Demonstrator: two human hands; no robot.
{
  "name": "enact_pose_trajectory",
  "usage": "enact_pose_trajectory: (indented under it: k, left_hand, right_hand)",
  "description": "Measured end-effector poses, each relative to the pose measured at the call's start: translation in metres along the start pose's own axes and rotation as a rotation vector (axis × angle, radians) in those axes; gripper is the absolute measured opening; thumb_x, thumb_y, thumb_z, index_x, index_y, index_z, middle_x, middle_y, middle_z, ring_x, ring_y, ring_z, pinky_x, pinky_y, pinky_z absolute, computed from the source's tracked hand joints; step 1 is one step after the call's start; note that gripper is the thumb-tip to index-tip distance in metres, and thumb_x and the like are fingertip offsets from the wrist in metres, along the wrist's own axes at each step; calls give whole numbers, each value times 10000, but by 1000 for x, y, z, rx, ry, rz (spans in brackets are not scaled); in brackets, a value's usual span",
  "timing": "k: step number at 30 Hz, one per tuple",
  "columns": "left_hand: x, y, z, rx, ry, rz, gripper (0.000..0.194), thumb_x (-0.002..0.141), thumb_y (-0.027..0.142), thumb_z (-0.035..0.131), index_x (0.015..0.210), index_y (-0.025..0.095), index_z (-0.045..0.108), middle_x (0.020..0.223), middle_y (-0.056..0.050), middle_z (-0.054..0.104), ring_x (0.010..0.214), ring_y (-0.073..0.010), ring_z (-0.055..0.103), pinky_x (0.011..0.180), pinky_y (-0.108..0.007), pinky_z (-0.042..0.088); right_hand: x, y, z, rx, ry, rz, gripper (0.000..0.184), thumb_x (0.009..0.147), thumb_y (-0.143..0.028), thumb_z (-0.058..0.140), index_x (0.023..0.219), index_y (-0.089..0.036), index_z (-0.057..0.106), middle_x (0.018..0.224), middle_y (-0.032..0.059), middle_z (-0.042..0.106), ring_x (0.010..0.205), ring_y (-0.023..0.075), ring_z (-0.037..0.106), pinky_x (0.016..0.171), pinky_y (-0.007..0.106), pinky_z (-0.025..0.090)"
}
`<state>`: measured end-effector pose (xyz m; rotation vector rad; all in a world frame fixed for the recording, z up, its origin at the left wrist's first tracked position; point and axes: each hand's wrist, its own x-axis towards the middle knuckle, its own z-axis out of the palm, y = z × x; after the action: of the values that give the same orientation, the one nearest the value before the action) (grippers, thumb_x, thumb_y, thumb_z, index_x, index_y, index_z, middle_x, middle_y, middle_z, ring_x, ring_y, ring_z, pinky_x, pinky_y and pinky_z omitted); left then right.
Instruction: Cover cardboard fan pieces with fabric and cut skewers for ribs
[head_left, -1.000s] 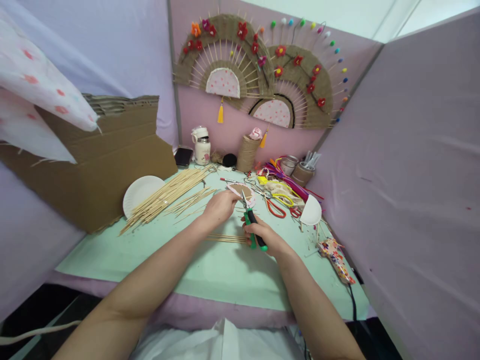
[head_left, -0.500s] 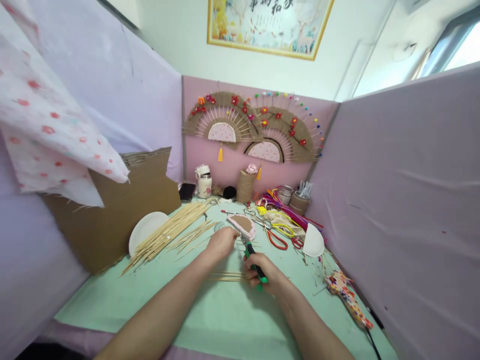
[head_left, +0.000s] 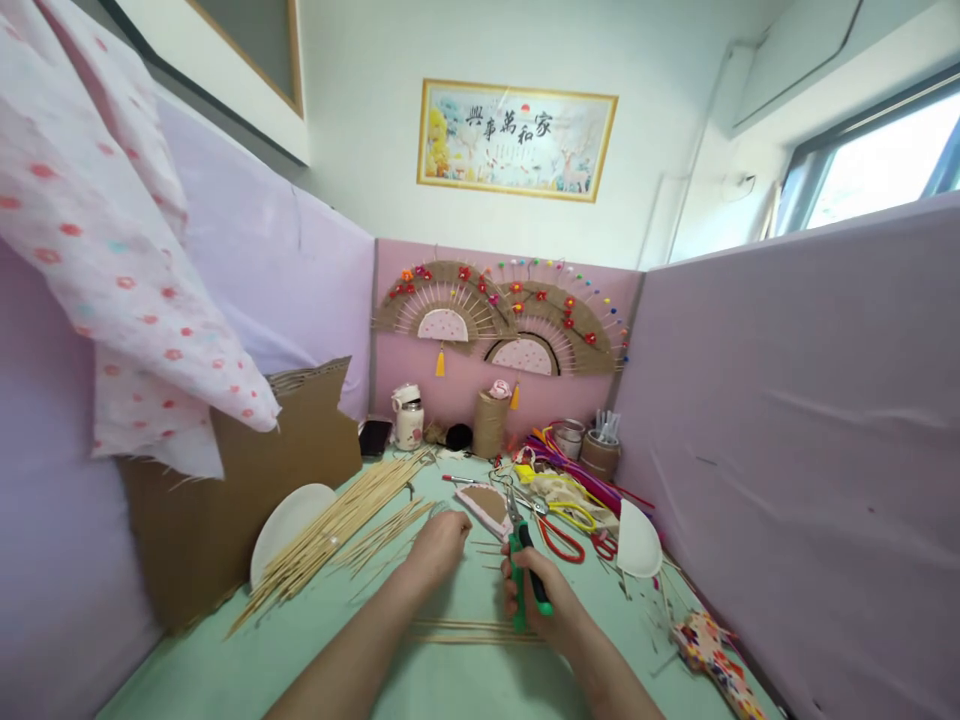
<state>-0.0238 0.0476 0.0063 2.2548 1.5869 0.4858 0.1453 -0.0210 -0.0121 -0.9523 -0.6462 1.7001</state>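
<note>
My right hand (head_left: 553, 590) is wrapped round a pair of pliers (head_left: 537, 585) with green and black handles, which stand somewhat spread. Their metal jaws point away from me, near a half-round cardboard piece (head_left: 487, 503) edged with pink cloth. To the left, my left hand (head_left: 442, 540) is closed with its fingertips pressed together; anything in them is too small to make out. Short cut sticks (head_left: 489, 548) lie between the two hands. Several long thin bamboo sticks (head_left: 465, 630) lie crosswise on the table nearer to me.
Bundled bamboo sticks (head_left: 337, 520) lie at left over a white plate (head_left: 274, 525). Red-handled scissors (head_left: 561, 540), yellow-handled scissors (head_left: 574, 515) and a white half-disc (head_left: 639, 540) are at right. A flower-patterned glue gun (head_left: 712, 650) lies near the right edge. A cup (head_left: 408, 418) stands behind.
My view has tilted upward. The pliers have moved right, away from my left hand, and their handles have spread apart. My left hand stays closed.
</note>
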Motion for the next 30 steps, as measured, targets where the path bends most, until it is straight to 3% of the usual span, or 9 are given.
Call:
enact_pose_trajectory:
  k: [4,10,18,30]
  left_hand:
    - [1,-5,-9,135,93,-14,303,892,202,350,919,185,651,992,-101,677,942,-223,593,762,-284,363]
    - [7,-30,-32,130,179,-159,319,914,242,328,989,206,637,1012,-100,681,931,-232,604,722,-289,364]
    - [15,-70,-42,69,337,-293,396,887,119,332,1166,195,603,1136,-122,589,1018,-226,579,812,-291,383]
    - [17,-77,-37,71,304,-267,370,868,109,385,1131,175,635,1108,-119,642,1124,-223,534,898,-282,355]
  right_hand:
    - [-1,-1,-1,112,-60,-41,334,575,-275,678,869,-190,543,659,-40,556,521,95,478,495,245,342]
    - [-11,-13,2,274,-215,-62,281,634,-281,653,896,-184,617,767,7,633,665,155,578,637,306,448]
    - [-11,-20,-3,337,-143,-194,314,640,-288,665,945,-218,648,888,48,685,934,230,621,819,384,473]
    - [-13,-21,-4,431,-199,-135,219,661,-255,653,871,-192,659,894,46,689,886,207,630,845,386,474]
